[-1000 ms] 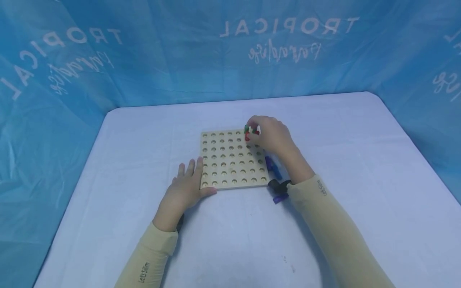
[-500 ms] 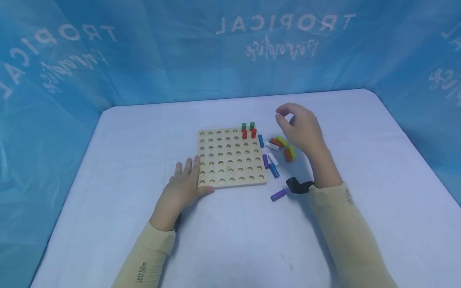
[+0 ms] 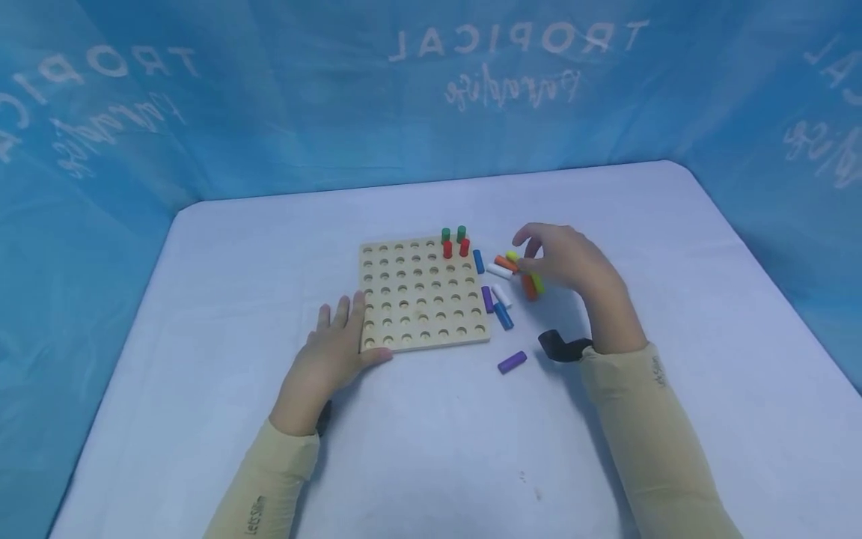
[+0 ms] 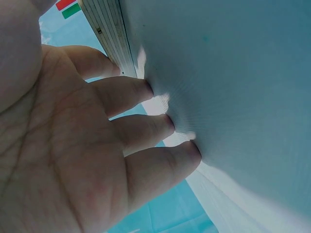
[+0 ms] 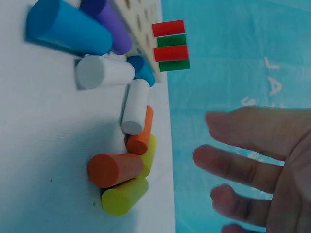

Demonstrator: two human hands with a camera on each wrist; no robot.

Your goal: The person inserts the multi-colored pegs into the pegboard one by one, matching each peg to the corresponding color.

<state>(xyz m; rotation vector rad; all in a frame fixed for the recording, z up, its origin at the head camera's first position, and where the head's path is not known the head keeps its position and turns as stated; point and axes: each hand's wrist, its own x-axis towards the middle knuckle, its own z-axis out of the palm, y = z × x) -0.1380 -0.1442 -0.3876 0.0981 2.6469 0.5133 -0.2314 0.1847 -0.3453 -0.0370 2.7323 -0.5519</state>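
Note:
A pale wooden pegboard with rows of round holes lies on the table. Two green pegs and two red pegs stand upright in its far right corner. My left hand rests at the board's left edge, fingers spread and straight, thumb along the near edge. Over the loose pegs to the right hovers my right hand, fingers loosely bent and nothing between them. Beneath it lie orange pegs and yellow pegs, apart from the fingers in the right wrist view.
Beside the board's right edge lie white pegs, blue pegs and a purple peg. Another purple peg is nearer the front. A white cloth covers the table, and a blue curtain hangs behind.
My right hand has left the upright pegs at the board's corner, moved right, then lowered over the loose orange and yellow pegs. The left hand stays at the board's edge.

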